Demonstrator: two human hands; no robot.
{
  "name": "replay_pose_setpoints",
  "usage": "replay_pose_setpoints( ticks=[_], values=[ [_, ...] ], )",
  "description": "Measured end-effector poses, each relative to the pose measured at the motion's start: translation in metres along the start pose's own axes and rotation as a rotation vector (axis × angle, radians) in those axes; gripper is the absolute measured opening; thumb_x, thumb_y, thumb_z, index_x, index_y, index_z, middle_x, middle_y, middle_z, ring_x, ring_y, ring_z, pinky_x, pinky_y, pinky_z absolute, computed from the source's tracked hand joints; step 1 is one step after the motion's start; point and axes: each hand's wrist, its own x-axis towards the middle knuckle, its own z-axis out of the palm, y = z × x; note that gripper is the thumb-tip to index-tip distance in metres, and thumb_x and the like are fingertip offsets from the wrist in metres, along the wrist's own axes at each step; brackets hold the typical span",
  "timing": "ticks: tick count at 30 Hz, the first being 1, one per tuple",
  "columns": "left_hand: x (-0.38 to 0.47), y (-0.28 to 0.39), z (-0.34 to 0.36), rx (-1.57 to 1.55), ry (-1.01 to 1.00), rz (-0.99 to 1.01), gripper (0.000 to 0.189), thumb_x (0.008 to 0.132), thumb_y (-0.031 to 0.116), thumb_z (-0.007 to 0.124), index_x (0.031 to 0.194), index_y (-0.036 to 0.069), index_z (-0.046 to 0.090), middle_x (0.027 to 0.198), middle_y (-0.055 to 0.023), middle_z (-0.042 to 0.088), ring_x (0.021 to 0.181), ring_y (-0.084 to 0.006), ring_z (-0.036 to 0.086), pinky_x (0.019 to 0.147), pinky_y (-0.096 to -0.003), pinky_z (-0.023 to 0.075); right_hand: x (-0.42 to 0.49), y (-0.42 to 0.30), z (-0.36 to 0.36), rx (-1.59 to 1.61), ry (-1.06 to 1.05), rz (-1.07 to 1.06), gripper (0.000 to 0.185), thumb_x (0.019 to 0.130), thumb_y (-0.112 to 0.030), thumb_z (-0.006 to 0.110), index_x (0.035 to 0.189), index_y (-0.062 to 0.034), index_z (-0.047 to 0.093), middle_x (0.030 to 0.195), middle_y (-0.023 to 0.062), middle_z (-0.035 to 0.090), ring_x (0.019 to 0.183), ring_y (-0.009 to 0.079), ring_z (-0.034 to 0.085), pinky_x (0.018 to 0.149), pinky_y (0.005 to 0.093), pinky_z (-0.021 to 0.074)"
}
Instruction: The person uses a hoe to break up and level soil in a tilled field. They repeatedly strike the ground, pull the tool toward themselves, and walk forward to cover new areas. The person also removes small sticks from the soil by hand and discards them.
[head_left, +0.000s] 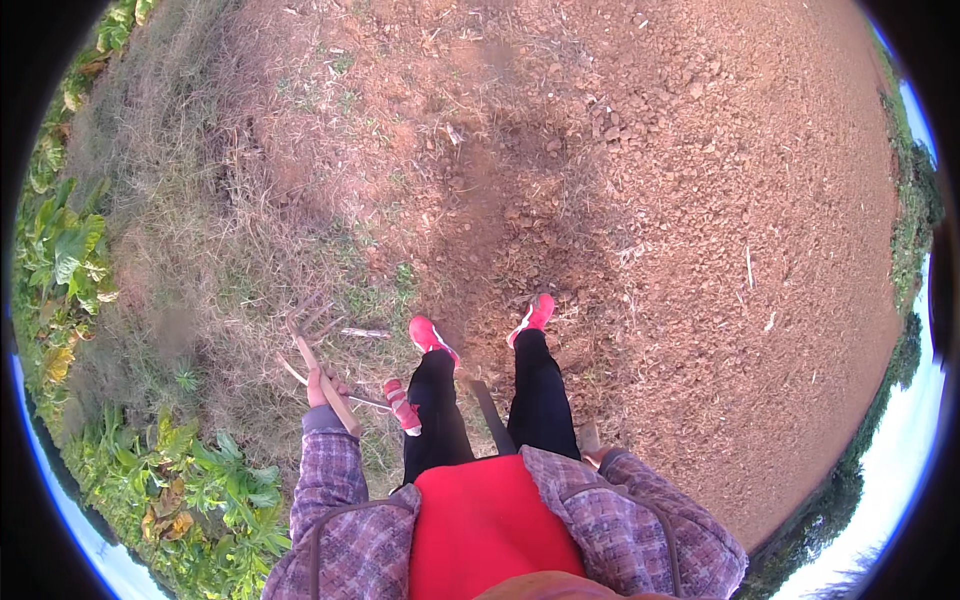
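My left hand (321, 385) is closed around the short wooden handle of a hand fork (321, 379), whose prongs point up and forward over dry grass. Through the same grip runs a thin, slightly curved metal tool (369, 402), perhaps a sickle. Its red-and-white wrapped handle (403, 407) lies in front of my left trouser leg. Low at my right side, my right hand (595, 456) is mostly hidden by the jacket. It is at a piece of wood (589, 436), apparently a tool handle. Between my legs shows a dark flat bar (491, 412) with a tan end.
My red shoes (427, 335) stand on loose, cloddy soil (705, 247). Dry grass (202, 187) and a pale stick (365, 332) lie to the left. Beyond the grass grow broad-leaved green plants (71, 244). Trees (916, 191) line the far right edge.
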Motion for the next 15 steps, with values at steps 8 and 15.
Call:
replay_pose_setpoints(
  ticks=[8, 15],
  values=[
    [-0.081, 0.079, -0.082, 0.001, 0.115, 0.002, 0.028, 0.082, 0.04, 0.052, 0.076, 0.013, 0.048, 0.056, 0.0014, 0.04, 0.046, -0.0134, 0.038, 0.04, -0.0277, 0.0322, -0.083, -0.035, -0.037, -0.093, 0.091, -0.089, 0.049, 0.077, -0.06, 0.043, 0.117, -0.0326, 0.05, 0.105, 0.0195, 0.059, 0.099, 0.0379, 0.056, 0.084, 0.0466, 0.043],
    [-0.064, 0.114, -0.104, -0.092, 0.079, 0.041, 0.028, 0.085, 0.038, 0.05, 0.088, 0.011, 0.051, 0.065, -0.0008, 0.048, 0.05, -0.0164, 0.045, 0.046, -0.0333, 0.0398, -0.153, -0.12, -0.088, -0.083, 0.329, -0.232, 0.047, 0.077, -0.058, 0.045, 0.114, -0.0307, 0.054, 0.104, 0.0188, 0.06, 0.096, 0.0367, 0.058, 0.081, 0.0446, 0.0451]
  ],
)
